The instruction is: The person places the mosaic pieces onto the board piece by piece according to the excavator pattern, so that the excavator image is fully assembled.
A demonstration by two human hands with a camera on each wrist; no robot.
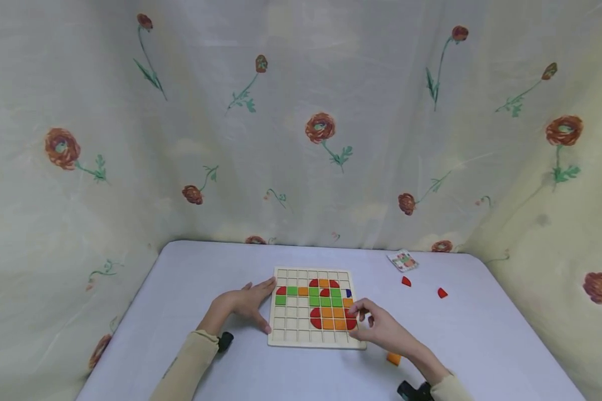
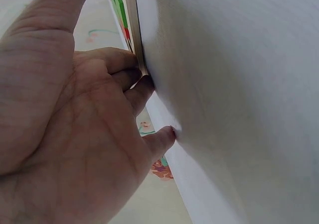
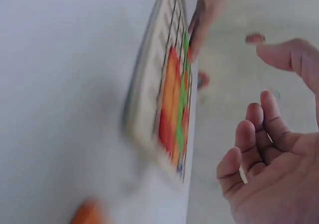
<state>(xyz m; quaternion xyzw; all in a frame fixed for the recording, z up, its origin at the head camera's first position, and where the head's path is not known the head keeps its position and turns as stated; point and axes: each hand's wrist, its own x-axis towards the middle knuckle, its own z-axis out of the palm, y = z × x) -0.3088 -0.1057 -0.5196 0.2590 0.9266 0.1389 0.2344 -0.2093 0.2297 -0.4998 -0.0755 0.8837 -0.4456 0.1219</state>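
Note:
A pale gridded board lies on the table, with green, orange, red and blue pieces set in its cells. Along its left edge my left hand rests with thumb and fingers spread; in the left wrist view its fingertips are right at the board's side. My right hand hovers at the board's right edge, beside red quarter-round pieces. Seen from the right wrist, that hand has loosely bent fingers and a thumb held apart, with nothing between them.
An orange piece lies near my right wrist. Two loose red quarter-round pieces, one nearer and one farther right, sit beyond the board. A small patterned card lies towards the back. Flowered cloth hangs around the table.

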